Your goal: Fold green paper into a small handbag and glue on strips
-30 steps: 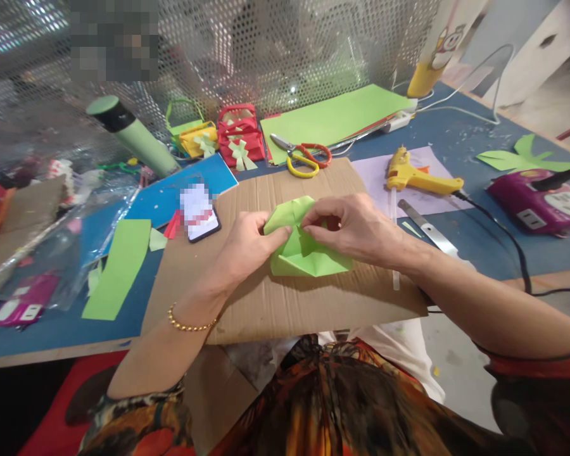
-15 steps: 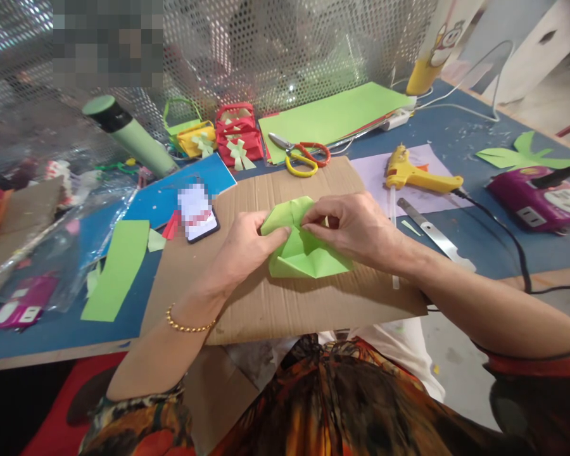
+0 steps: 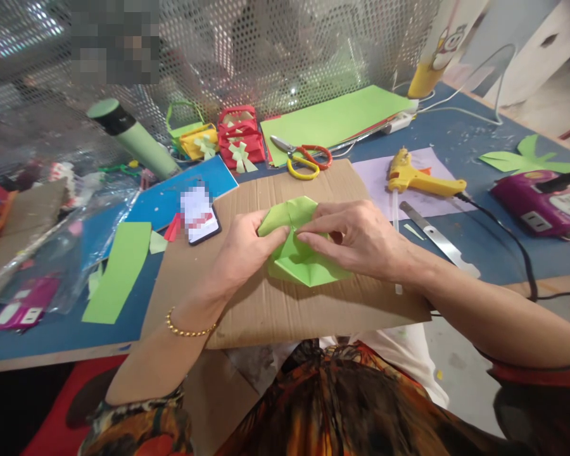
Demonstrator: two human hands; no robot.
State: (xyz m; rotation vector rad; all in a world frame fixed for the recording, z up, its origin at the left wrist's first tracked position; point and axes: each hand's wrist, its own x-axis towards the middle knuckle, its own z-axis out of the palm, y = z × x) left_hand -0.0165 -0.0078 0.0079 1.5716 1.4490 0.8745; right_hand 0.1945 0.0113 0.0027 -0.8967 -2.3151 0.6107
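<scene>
Because the near edge of the flat brown cardboard sheet (image 3: 285, 326) pokes out past the edge of the blue table (image 3: 494, 253), a bump from the body could slide it and spoil the work on top. Over its middle, between the 2 hands, is the light green folded paper piece (image 3: 308, 273). The left hand (image 3: 242, 250) is mostly closed, with its thumb on top and the paper gripped at the side. If that thumb pushes too hard, it could crush the paper. The right hand (image 3: 370, 240) is curled, thumb and pointing finger close together at the middle fold; I cannot tell if they pinch any paper. A hard tug there could tear the fold or make it crooked.

Beneath the right wrist runs the long pale glue stick (image 3: 395, 212), so a sideways swing could knock it and turn the yellow plastic glue gun (image 3: 422, 183). I cannot tell if that is hot. If the right arm slips outward, it could brush the thin silver metal blade (image 3: 439, 242). Farther off, the scissors with 1 red and 1 yellow handle (image 3: 304, 166) could get pushed by a long reach.
</scene>
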